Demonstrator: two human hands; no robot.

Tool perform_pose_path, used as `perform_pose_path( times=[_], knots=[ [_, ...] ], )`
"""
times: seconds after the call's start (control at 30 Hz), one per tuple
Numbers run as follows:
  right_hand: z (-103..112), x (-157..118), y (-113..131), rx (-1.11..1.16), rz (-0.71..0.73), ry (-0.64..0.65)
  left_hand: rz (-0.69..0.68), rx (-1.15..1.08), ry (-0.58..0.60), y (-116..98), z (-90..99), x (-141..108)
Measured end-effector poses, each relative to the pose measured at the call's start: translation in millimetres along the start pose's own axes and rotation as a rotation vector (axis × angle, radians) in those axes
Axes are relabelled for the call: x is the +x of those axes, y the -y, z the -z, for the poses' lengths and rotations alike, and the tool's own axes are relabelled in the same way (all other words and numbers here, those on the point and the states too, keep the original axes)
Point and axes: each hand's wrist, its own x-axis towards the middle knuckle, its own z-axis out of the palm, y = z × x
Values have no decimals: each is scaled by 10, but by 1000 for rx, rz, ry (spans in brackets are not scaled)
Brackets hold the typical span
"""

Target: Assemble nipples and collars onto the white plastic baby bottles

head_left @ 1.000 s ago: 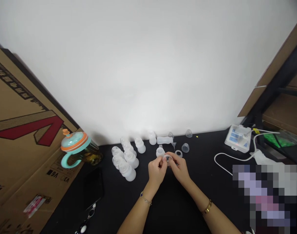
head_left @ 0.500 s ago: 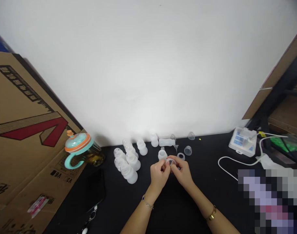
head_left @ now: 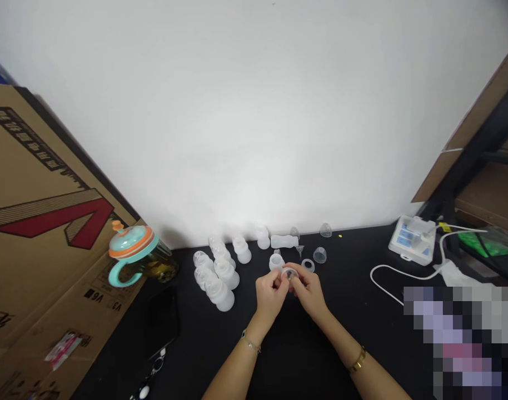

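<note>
My left hand (head_left: pixel 271 291) and my right hand (head_left: pixel 309 292) meet over the black table, fingers closed on a small white bottle collar (head_left: pixel 289 271). The thumbs press at its middle; whether a teat is seated in it, I cannot tell. Just behind the left fingers stands an open baby bottle (head_left: pixel 275 260), partly hidden. A loose white ring (head_left: pixel 308 266) lies beyond the right hand. Past it are a clear teat (head_left: pixel 299 251) and a transparent dome cap (head_left: pixel 319 255). A white bottle body (head_left: pixel 284 241) lies on its side near the wall.
Several capped baby bottles (head_left: pixel 224 297) stand in a group on the left. Farther left are a tea pitcher (head_left: pixel 131 244), a phone (head_left: pixel 161 322) and a cardboard box (head_left: pixel 37 266). At right are a clear plastic case (head_left: pixel 412 240) and a white cable (head_left: pixel 387 266).
The view has shifted slightly, moving everything a little left and up. Both hands keep their hold on the collar, fingers barely moved.
</note>
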Motion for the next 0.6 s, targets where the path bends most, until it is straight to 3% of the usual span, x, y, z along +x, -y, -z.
perform_pose_path(
  times=[0.6],
  knots=[
    [0,-16,11,-24,13,-11,-22,43,-23,23,-5,-16]
  ],
)
